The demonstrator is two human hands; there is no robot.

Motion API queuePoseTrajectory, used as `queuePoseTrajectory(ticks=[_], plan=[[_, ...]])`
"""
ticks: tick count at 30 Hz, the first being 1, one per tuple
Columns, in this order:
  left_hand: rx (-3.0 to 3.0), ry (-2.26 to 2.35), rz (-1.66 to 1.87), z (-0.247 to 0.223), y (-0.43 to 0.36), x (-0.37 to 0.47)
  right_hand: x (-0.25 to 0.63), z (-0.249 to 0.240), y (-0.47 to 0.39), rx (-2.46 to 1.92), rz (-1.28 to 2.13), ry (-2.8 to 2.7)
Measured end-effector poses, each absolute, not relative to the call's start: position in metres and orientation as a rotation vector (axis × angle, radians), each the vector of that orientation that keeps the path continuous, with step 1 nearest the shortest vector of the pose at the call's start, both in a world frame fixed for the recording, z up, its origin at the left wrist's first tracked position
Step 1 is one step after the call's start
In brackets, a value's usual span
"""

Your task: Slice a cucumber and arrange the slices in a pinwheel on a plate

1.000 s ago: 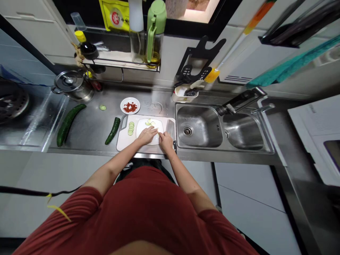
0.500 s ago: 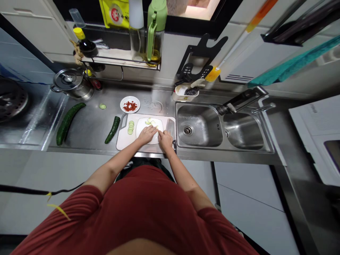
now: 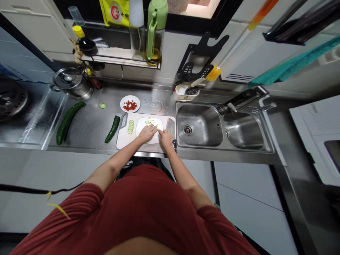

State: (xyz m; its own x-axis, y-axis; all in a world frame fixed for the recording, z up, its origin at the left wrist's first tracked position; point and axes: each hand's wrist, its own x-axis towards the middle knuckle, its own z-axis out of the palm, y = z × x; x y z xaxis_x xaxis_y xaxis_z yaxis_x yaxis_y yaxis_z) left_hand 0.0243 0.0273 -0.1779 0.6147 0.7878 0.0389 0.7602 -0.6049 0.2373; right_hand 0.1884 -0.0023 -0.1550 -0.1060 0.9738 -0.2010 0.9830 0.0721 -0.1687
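Note:
My left hand (image 3: 148,133) lies over a white plate (image 3: 140,124), fingers stretched toward its right side. Beside it my right hand (image 3: 166,139) is closed in a pinch, its fingertips at a small pale green cucumber slice near the plate's right rim. The fingers partly cover that slice. Several cut cucumber slices (image 3: 150,121) are arranged at the top of the plate. Under the plate is a white cutting board (image 3: 122,142), with a row of cucumber slices (image 3: 130,127) on its left part. A knife (image 3: 171,125) rests on the board's right edge, its dark handle toward me.
Left of the board lie a cut cucumber (image 3: 112,129) and a longer whole cucumber (image 3: 68,122). A cucumber end (image 3: 102,105) and a plate of chopped red pieces (image 3: 130,104) sit farther back. A steel pot (image 3: 79,88) stands back left; a double sink (image 3: 199,124) is to the right.
Both hands stay at nearly the same place over the plate, with only slight finger movement. The objects around them have not moved.

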Motion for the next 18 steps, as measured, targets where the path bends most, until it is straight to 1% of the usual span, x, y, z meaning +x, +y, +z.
queuePoseTrajectory(ticks=[18], plan=[[2.630,1.269,0.227,-0.1732,0.0335,0.0250,0.1897,-0.1616,-0.0011,2.151,-0.447,2.279]])
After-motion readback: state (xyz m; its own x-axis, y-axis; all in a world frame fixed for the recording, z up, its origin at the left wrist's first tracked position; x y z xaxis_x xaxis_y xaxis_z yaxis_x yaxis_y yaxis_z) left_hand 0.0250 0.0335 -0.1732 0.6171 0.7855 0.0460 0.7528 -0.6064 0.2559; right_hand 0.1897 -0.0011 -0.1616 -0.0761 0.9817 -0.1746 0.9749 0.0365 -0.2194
